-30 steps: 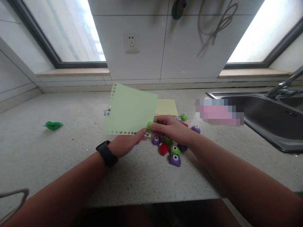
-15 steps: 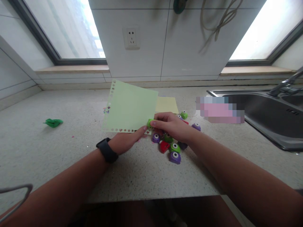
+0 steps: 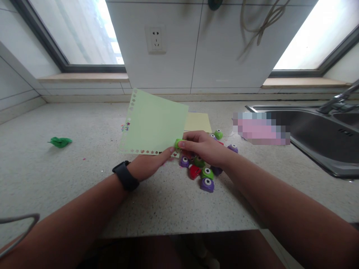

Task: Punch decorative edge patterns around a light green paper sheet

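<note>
Speckled desk below two windows: the left hand pinches the green paper at its punched lower edge, tilted up; the right hand, just right of it, squeezes a green punch onto that edge's right corner

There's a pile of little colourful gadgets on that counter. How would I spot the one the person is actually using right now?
Start at the steel sink on the right and move left along the speckled counter to the cluster of small punches. The green punch sits pinched in the right hand, clipped onto the pale green paper that the left hand holds up. The other punches all lie loose on the counter.
</note>
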Tool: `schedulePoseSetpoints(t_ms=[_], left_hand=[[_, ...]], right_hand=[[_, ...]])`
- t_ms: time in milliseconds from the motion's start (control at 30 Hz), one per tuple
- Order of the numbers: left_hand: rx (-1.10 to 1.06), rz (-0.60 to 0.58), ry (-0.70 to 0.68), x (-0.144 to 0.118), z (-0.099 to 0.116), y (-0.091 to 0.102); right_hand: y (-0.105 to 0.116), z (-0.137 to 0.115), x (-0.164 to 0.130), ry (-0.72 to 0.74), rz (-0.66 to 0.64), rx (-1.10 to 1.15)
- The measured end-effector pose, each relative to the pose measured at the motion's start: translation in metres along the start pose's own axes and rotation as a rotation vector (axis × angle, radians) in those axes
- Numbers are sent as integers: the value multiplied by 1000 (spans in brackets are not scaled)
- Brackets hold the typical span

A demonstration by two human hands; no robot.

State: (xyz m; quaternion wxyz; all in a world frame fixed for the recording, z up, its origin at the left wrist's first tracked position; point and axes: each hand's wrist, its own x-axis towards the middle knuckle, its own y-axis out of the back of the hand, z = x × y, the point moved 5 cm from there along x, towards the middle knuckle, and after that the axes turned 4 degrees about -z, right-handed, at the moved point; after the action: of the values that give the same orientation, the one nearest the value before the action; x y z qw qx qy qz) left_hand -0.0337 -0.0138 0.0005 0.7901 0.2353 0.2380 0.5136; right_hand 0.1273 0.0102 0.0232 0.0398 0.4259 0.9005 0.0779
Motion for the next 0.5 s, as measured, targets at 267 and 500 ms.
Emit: schedulePoseSetpoints(t_ms=[267, 500], left_hand=[[22, 11, 3, 0, 0, 0], [41, 11, 2, 0, 1, 0]], right_hand=[[0, 2, 1, 11, -22, -6], [-1, 0, 0, 1, -9, -15]])
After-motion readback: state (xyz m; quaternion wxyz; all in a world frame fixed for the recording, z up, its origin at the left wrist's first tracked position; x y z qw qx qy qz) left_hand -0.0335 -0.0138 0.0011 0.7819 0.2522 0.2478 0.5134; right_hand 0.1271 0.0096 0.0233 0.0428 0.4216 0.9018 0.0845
